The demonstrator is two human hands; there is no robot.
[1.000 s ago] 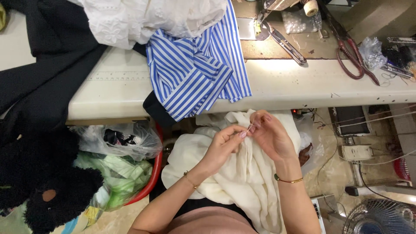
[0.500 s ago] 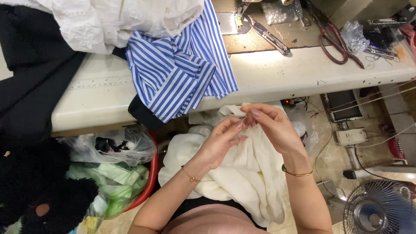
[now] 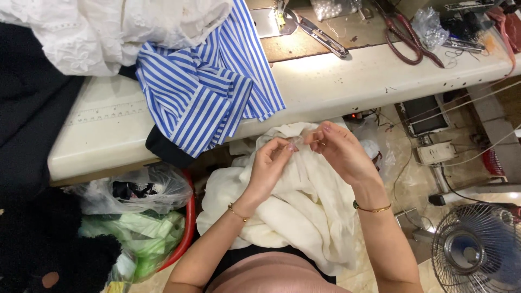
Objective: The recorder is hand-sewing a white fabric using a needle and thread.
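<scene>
A cream cloth [image 3: 293, 211] is heaped on my lap below the table edge. My left hand [image 3: 268, 168] pinches a fold of it near its top edge. My right hand [image 3: 339, 152] is close beside, thumb and forefinger pressed together on something very thin, likely a needle or thread, too small to make out. The fingertips of both hands nearly touch above the cloth. Each wrist carries a thin gold bracelet.
A blue-and-white striped garment [image 3: 209, 89] hangs over the white table [image 3: 347, 89], with white lace cloth [image 3: 108, 27] and black cloth [image 3: 32, 108] at left. Red-handled scissors [image 3: 404, 35] lie at the back. A red basket [image 3: 187, 228] with bagged scraps stands left, a fan [image 3: 477, 249] right.
The view has shifted, so everything sits further left and lower. My hands have stayed together over the cream cloth, fingertips moving slightly apart and working at its top edge.
</scene>
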